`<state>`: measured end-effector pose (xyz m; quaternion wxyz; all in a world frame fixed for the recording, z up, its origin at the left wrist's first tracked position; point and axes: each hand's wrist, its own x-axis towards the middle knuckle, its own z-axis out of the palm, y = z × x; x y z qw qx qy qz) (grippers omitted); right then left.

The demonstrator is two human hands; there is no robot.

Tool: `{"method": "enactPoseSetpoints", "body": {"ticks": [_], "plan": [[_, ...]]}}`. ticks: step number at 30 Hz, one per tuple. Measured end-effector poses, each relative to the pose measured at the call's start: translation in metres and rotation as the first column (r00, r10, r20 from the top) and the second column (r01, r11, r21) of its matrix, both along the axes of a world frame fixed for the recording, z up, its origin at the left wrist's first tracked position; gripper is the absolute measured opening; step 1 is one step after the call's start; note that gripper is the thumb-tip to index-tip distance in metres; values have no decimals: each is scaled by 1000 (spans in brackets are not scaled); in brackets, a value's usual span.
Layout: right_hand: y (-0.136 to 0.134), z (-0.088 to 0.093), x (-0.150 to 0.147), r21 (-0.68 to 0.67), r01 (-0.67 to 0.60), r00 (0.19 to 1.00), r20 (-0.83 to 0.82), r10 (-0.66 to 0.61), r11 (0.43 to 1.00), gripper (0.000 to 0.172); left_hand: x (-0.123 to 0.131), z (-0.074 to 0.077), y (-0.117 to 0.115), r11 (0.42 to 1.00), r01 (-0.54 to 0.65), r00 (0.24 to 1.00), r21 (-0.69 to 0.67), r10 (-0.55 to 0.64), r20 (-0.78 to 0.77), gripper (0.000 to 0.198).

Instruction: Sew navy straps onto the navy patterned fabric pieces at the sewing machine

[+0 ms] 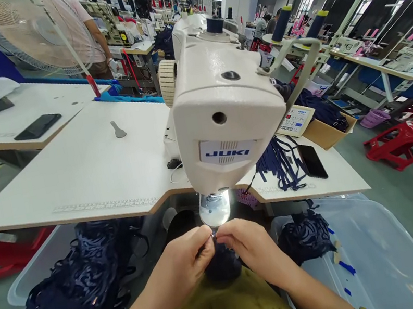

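Just below the lit needle area of a white sewing machine (226, 98), both hands meet at chest height. My left hand (191, 252) pinches with thumb and forefinger at a tiny dark piece, too small to make out. Against its fingertips, my right hand (245, 245) is closed in a pinch on the same spot. A clear round-ended shield (214, 209) stands right above the fingertips. Beneath the hands hangs dark navy material (223, 265), partly hidden by them.
Navy straps (279, 163) and a phone (313, 161) lie right of the machine. Navy garments (66, 288) fill the left bin; a clear bin (372, 248) is at right. A fan (39, 32) stands back left, a person (95, 36) behind it.
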<state>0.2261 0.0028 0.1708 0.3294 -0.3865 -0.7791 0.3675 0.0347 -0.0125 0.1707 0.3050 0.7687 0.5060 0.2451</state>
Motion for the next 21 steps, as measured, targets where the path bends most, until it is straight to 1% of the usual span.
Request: {"method": "enactPoseSetpoints", "body": {"ticks": [2, 4, 6, 7, 9, 12, 15, 16, 18, 20, 21], "plan": [[-1, 0, 0, -196, -8, 999, -33, 1, 981, 20, 0, -2, -2, 992, 47, 998, 118, -41, -54, 27], [-1, 0, 1, -371, -35, 998, -62, 13, 928, 18, 0, -4, -4, 972, 105, 992, 211, -88, -89, 26], [0, 1, 3, -464, -58, 997, -68, 29, 884, 16, 1, -4, -5, 955, 161, 984, 248, -135, -117, 24], [0, 3, 4, -481, -60, 998, -50, 41, 874, 16, 0, -3, -5, 952, 178, 980, 249, -150, -129, 23], [0, 10, 6, -459, -44, 998, 25, 62, 888, 16, -1, -2, -5, 951, 202, 974, 235, -170, -148, 22], [0, 19, 7, -355, -32, 986, 143, 89, 934, 15, -3, -1, -6, 953, 243, 964, 183, -217, -153, 22], [-3, 19, 3, -285, -20, 974, 209, 82, 958, 13, -1, -3, -7, 965, 232, 968, 119, -216, -131, 21], [-4, 17, 2, -272, 14, 971, 234, 52, 962, 12, 1, -3, -7, 970, 214, 972, 112, -200, -127, 21], [-6, 10, 0, -251, 123, 960, 274, -51, 960, 10, 5, -2, -8, 976, 186, 977, 110, -171, -130, 21], [-6, 1, -1, -268, 201, 957, 257, -132, 942, 8, 9, 0, -8, 978, 193, 974, 83, -181, -136, 20], [-5, -3, -1, -292, 210, 963, 227, -146, 933, 7, 10, 2, -7, 977, 201, 973, 70, -190, -131, 19]]}}
